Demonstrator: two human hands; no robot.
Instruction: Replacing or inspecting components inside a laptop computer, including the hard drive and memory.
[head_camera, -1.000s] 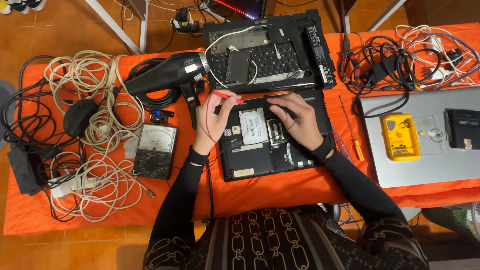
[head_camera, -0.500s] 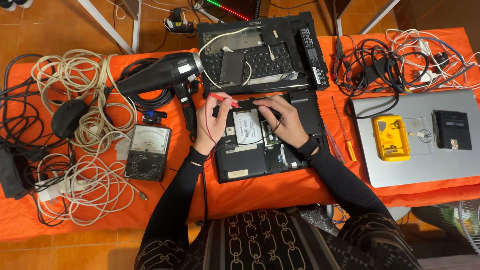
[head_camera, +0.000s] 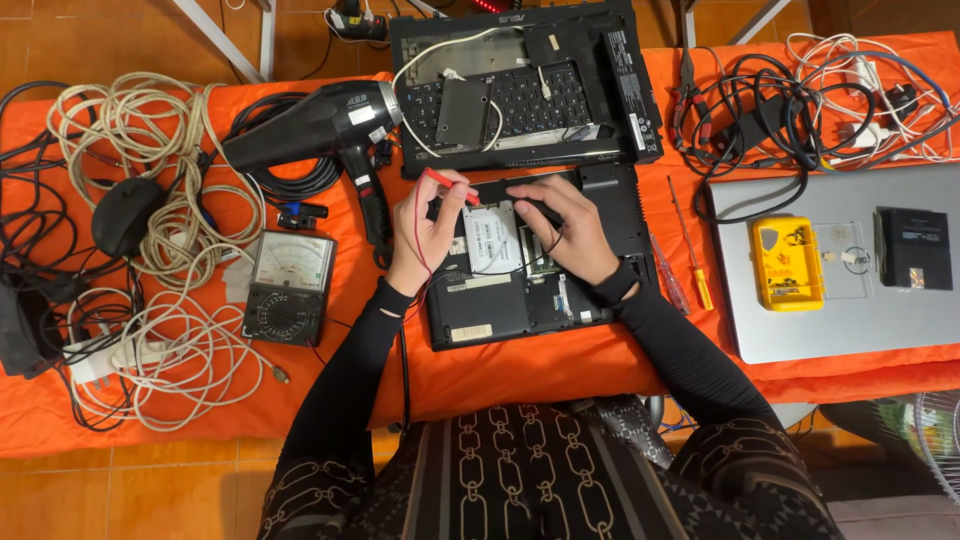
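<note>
Left hand (head_camera: 425, 235) pinching red probe (head_camera: 447, 184), right hand (head_camera: 570, 235) pinching black probe (head_camera: 545, 212), over opened laptop base (head_camera: 530, 290) near surface's middle. Risk: tip slipping, bridging contacts; red lead snagging on wrist.

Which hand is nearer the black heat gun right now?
Left. The left hand, holding a red probe, sits just right of the heat gun handle. The right hand rests farther right on the opened laptop base.
</note>
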